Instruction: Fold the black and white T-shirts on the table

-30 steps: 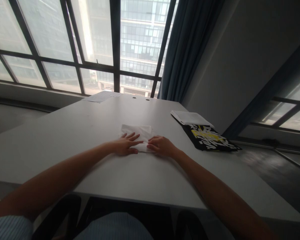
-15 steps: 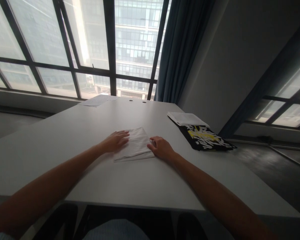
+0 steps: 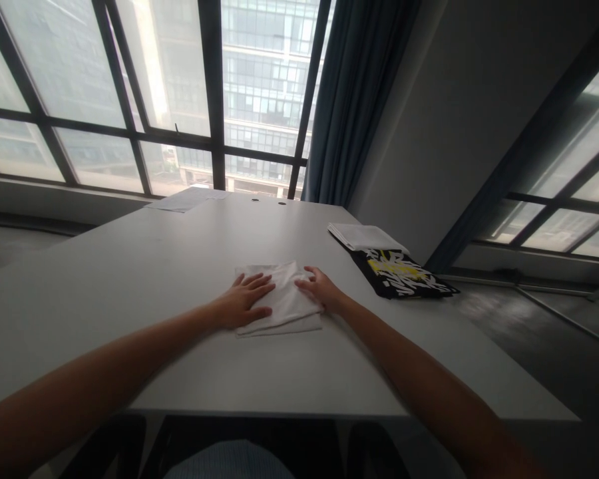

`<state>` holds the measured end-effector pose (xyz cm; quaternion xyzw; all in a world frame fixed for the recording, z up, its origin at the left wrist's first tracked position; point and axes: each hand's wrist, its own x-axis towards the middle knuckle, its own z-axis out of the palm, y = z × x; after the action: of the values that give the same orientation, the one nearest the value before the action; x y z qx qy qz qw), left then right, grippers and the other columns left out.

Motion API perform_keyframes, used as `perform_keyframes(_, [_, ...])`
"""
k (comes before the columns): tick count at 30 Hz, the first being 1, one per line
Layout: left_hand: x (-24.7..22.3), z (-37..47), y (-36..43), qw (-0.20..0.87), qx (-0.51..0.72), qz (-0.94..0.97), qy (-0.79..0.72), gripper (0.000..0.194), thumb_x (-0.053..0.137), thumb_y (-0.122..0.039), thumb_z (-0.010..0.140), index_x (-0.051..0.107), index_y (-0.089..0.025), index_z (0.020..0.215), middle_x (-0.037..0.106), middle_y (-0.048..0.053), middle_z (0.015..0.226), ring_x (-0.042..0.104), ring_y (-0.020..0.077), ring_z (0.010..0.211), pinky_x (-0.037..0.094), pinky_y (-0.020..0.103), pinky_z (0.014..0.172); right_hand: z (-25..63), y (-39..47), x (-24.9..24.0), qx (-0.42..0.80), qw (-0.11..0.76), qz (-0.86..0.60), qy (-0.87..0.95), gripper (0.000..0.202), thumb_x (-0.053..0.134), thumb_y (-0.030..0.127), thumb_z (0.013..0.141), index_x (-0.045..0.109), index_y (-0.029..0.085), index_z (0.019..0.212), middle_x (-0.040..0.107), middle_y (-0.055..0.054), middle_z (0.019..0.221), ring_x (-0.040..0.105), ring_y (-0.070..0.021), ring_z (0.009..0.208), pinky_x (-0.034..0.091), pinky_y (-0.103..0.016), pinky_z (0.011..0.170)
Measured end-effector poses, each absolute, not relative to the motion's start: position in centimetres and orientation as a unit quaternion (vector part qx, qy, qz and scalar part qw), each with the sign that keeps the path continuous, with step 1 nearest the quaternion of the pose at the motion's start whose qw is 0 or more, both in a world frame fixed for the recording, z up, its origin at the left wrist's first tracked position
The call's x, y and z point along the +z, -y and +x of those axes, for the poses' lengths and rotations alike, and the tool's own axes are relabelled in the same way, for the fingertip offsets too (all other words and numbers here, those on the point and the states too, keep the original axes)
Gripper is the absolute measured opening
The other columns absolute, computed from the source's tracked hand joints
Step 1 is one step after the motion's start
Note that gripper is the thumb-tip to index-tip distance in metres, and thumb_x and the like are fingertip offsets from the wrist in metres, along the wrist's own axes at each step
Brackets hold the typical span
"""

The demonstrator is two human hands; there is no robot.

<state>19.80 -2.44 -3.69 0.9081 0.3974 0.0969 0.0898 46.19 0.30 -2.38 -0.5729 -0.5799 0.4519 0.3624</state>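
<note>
A folded white cloth (image 3: 289, 303) lies on the white table in front of me, its layers slightly out of line along the near edge. My left hand (image 3: 244, 303) rests flat on the cloth's left part with the fingers spread. At the right edge, my right hand (image 3: 324, 293) touches the fabric, its thumb and forefinger apart. The remaining fingers of that hand are partly hidden.
Right of the cloth, black fabric (image 3: 404, 276) with white and yellow lettering lies partly under another folded white cloth (image 3: 367, 236). White paper sheets (image 3: 184, 198) lie at the table's far left. A blue curtain (image 3: 354, 106) hangs beyond the table (image 3: 274, 379).
My left hand has moved right, further onto the cloth, and its fingers have spread. The right hand has shifted onto the cloth's right edge. The cloth's folded layers sit differently.
</note>
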Motion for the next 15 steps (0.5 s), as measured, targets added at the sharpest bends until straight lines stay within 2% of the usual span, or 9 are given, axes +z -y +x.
perform_keyframes(4, [-3.6, 19.8, 2.4, 0.088, 0.102, 0.904, -0.405, 0.083, 0.028, -0.077, 0.096, 0.029, -0.026, 0.162, 0.018, 0.009, 0.170, 0.013, 0.0319, 0.157, 0.008, 0.055, 0.125, 47.3, -1.1, -2.5, 0.405, 0.306, -0.553, 0.661, 0.051, 0.071, 0.023, 0.074, 0.068, 0.019, 0.125, 0.072, -0.004, 0.090, 0.065, -0.0177, 0.074, 0.055, -0.030, 0.070])
perform_keyframes(6, [-3.8, 19.4, 2.0, 0.091, 0.101, 0.895, -0.425, 0.086, 0.028, -0.077, 0.096, 0.024, -0.024, 0.163, 0.014, 0.010, 0.171, 0.011, 0.0321, 0.157, 0.009, 0.055, 0.125, 48.2, -1.5, -2.0, 0.350, 0.304, -0.555, 0.691, 0.042, 0.069, 0.022, 0.072, 0.074, 0.018, 0.114, 0.070, -0.001, 0.081, 0.061, -0.0162, 0.070, 0.053, -0.029, 0.069])
perform_keyframes(10, [-4.2, 18.8, 1.4, 0.107, 0.087, 0.870, -0.474, 0.085, 0.022, -0.071, 0.099, 0.014, -0.019, 0.165, 0.009, 0.012, 0.171, 0.010, 0.0313, 0.157, 0.012, 0.055, 0.125, 51.0, -2.4, 0.3, 0.245, 0.332, -0.557, 0.721, 0.040, 0.065, 0.021, 0.071, 0.077, 0.018, 0.110, 0.074, -0.003, 0.093, 0.063, -0.0174, 0.077, 0.053, -0.030, 0.079])
perform_keyframes(15, [-4.3, 18.7, 1.1, 0.103, 0.047, 0.869, -0.481, 0.074, 0.019, -0.064, 0.102, 0.027, -0.023, 0.163, 0.019, 0.010, 0.169, 0.014, 0.0288, 0.157, 0.011, 0.055, 0.125, 56.9, -4.6, 4.4, 0.147, 0.368, -0.588, 0.705, 0.041, 0.061, 0.016, 0.069, 0.079, 0.018, 0.106, 0.076, -0.006, 0.108, 0.067, -0.0216, 0.099, 0.049, -0.034, 0.097])
